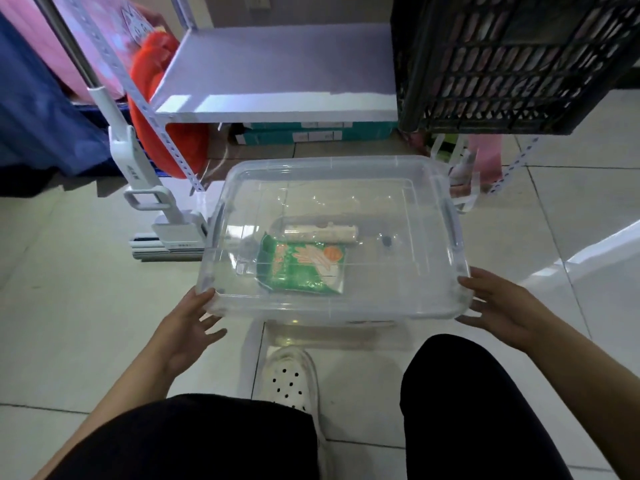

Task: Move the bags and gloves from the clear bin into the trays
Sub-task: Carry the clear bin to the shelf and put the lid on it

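Clear bin on floor, lid on. Left hand, right hand spread, touching near corners. Green glove pack, roll inside.

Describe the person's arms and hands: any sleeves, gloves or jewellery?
Both forearms are bare as far as the frame shows, with no sleeve in view. The left hand and right hand wear no gloves, and no ring, watch or bracelet is visible. Lower down, dark trousers and a white perforated clog show.
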Motion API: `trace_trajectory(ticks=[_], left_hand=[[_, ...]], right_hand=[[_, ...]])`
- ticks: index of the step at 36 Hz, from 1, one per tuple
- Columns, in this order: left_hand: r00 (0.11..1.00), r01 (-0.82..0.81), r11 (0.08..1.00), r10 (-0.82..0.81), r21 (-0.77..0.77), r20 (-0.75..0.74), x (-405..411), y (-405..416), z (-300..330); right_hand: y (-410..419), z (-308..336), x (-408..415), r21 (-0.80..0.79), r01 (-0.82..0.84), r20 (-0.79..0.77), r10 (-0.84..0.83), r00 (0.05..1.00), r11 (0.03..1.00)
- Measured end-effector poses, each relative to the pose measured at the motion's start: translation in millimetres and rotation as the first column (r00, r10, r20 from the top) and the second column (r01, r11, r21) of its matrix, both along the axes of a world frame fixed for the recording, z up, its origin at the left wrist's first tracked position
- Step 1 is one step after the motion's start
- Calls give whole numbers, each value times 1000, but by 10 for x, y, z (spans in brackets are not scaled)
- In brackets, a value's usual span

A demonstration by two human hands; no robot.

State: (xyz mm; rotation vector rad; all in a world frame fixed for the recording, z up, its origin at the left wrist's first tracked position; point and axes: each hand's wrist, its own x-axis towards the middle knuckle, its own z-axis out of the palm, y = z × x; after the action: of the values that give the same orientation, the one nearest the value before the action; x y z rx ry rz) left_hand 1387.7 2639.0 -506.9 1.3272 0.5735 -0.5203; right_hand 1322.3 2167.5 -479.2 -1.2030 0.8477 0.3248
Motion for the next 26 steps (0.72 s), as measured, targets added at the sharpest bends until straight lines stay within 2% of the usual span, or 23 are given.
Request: trace_trajectory(ticks=[8,14,26], left_hand=[[995,-80,996,81,-32,58,203,-42,383],[978,-185,983,184,1,97,218,61,716],[927,-247,967,253,-55,276,294,566,1402]], right_hand=[[49,484,180,164,39,87,-54,995,986],[225,838,264,112,-14,76,6,997,994],[407,1353,580,109,-124,226,97,969,986]])
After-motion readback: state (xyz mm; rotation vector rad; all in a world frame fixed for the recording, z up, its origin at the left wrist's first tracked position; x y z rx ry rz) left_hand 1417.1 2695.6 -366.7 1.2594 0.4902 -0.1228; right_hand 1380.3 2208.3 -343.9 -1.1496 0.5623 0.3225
